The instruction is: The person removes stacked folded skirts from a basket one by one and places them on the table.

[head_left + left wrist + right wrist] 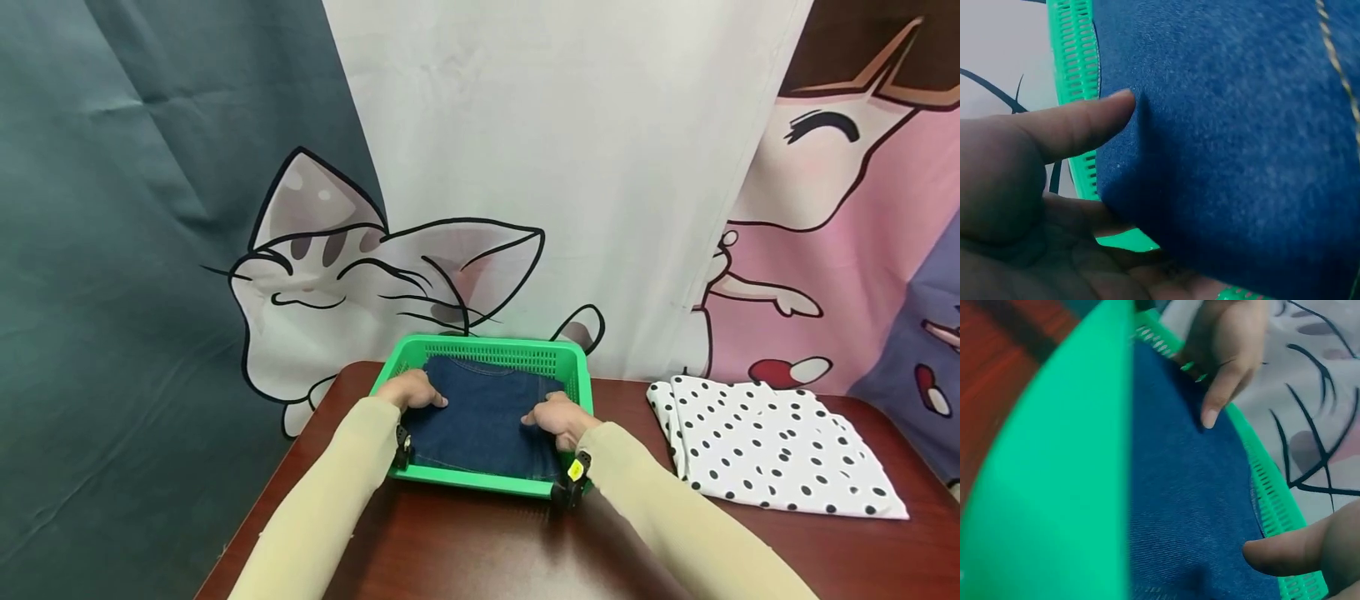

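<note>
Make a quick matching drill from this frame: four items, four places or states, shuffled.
Items:
1. denim garment
2. green basket
3. polka-dot cloth
4. left hand

Places or states:
A. folded on the table, right of the basket
B. on the denim's left edge
C. lying inside the basket
D. at the table's far edge, by the cat curtain

Pairs: 1-C, 2-D, 3-A, 4-B

Dark wood table (465, 550) carrying 1 green basket (495, 354) and, well apart, 1 folded polka-dot cloth (772, 446).
</note>
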Available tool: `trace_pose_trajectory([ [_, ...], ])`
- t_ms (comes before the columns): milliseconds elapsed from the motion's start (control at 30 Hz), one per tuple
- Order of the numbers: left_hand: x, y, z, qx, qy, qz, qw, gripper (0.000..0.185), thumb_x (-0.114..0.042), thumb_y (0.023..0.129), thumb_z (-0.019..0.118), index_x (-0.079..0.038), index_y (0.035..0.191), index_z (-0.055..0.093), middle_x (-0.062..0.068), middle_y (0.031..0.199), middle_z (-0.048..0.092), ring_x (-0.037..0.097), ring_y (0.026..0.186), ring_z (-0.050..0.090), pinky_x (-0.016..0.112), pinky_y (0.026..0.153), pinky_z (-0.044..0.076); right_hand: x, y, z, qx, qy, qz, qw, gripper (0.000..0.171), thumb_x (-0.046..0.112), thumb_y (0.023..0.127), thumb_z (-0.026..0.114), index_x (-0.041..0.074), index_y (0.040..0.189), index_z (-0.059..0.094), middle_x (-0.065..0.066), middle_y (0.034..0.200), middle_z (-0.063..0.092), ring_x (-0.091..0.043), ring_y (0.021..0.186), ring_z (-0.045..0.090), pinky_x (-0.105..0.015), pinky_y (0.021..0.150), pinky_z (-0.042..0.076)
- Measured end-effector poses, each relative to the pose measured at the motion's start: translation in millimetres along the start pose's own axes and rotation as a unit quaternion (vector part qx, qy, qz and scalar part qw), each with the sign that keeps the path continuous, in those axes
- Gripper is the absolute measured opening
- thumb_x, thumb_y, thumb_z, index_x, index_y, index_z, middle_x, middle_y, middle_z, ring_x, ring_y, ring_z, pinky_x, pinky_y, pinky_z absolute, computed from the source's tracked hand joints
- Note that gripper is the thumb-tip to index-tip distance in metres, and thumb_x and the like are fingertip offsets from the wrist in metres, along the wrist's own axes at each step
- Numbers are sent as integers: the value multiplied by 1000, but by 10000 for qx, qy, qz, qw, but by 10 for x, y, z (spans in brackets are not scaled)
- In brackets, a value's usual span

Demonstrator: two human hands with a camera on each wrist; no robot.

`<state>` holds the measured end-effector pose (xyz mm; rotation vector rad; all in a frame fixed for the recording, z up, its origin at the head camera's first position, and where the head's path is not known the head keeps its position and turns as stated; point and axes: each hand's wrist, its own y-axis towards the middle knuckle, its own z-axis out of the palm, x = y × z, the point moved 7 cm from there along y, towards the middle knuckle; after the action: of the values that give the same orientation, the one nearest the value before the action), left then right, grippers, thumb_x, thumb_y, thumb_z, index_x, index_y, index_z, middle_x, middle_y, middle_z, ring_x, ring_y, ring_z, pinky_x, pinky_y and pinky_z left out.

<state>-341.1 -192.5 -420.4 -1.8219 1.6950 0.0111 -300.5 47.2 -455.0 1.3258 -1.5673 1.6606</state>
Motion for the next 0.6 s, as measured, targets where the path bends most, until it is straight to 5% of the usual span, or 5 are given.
trace_pose_trajectory([
  [133,12,22,8,-57,-309,-80,9995,67,-22,98,66,15,146,37,30,151,40,43,135,45,50,106,44,3,-30,-17,-30,387,-21,9992,82,-6,97,54,-10,155,-4,-36,158,0,-54,144,16,-61,114,27],
  [233,34,35,-15,-260,-460,-114,9985,61,-19,97,66,15,142,43,29,148,44,43,131,49,50,103,47,-6,-54,-40,-137,559,-67,9983,87,-2,97,56,-8,154,-10,-38,154,8,-53,137,33,-59,108,37],
  [333,81,44,-29,-406,-809,-200,9957,59,-18,97,67,15,140,45,29,145,46,42,127,52,50,101,48,-21,-58,-42,-53,901,-38,9959,74,4,98,58,-11,152,10,-36,141,37,-44,115,59,-53,93,53],
  [433,124,49,-46,-507,-1016,-235,9933,54,-16,96,67,15,136,49,28,140,50,41,122,55,49,99,50,-34,-34,-26,192,1228,72,9922,46,9,99,59,-11,137,41,-24,116,62,-30,92,70,-48,79,58],
  [600,101,29,-102,-563,-845,-137,9947,17,-12,96,66,0,85,60,11,84,53,23,71,54,33,67,48,3,4,-13,412,1440,85,9887,25,10,100,58,-5,120,54,-12,98,67,-20,79,70,-42,73,59],
])
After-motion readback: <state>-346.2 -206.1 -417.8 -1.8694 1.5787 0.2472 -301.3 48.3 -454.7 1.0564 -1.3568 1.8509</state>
